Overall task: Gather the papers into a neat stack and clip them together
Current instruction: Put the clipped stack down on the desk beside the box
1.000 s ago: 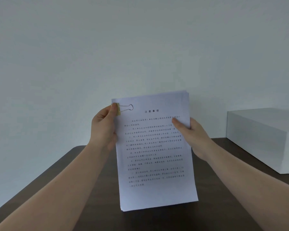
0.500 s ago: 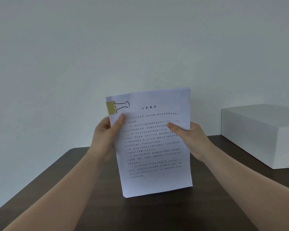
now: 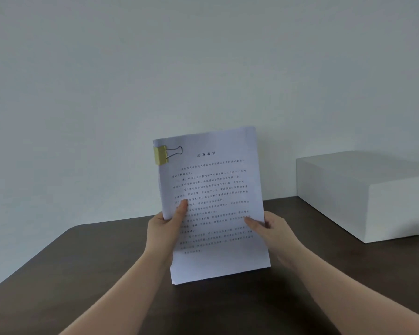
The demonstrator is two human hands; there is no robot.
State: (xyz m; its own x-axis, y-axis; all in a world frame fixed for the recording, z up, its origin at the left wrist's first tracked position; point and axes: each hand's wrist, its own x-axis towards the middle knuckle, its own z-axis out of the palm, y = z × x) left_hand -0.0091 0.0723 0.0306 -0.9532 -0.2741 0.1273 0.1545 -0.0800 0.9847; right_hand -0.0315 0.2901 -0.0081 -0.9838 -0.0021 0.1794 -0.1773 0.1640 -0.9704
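Observation:
A stack of white printed papers point(image 3: 215, 184) is held upright above the dark table, text side toward me. A gold binder clip point(image 3: 161, 155) grips its top left corner, with one wire handle lying flat on the front page. My left hand point(image 3: 166, 227) holds the stack's left edge at mid height, thumb on the front page. My right hand point(image 3: 270, 229) holds the right edge lower down, thumb on the front as well. The stack's bottom edge hangs just above the tabletop.
The dark brown table point(image 3: 94, 274) has a rounded far left corner and stands against a plain pale wall point(image 3: 155, 68). A large white box point(image 3: 363, 192) sits on the table at the right, close to the wall.
My left hand let go of the clip and slid down the stack's left edge. My right hand also moved lower on the right edge. The clip stays on the corner.

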